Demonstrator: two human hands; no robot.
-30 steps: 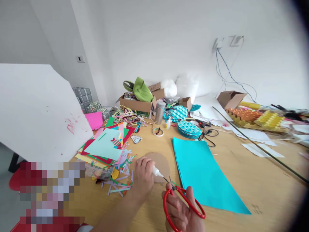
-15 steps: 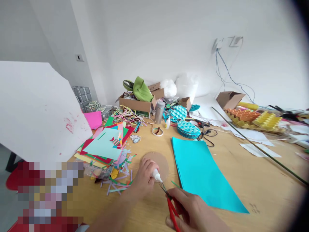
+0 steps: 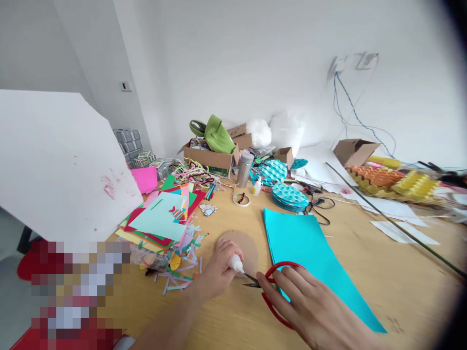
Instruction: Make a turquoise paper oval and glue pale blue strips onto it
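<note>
The left hand (image 3: pixel 222 267) is gripping a likely squishy bottle (image 3: pixel 235 263), while the right hand (image 3: pixel 306 301) beside it is holding scissors (image 3: pixel 256 285) by the loops (image 3: pixel 280 264).

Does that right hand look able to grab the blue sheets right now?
Probably not cleanly: the blue sheets lie close by with no object seen on top, but the right hand is occupied by the red-handled scissors.

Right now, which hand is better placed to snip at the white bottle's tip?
Right, I'd judge: the right hand holds the scissors, blades parted close to the tip of the white bottle, which occupies the left hand.
</note>
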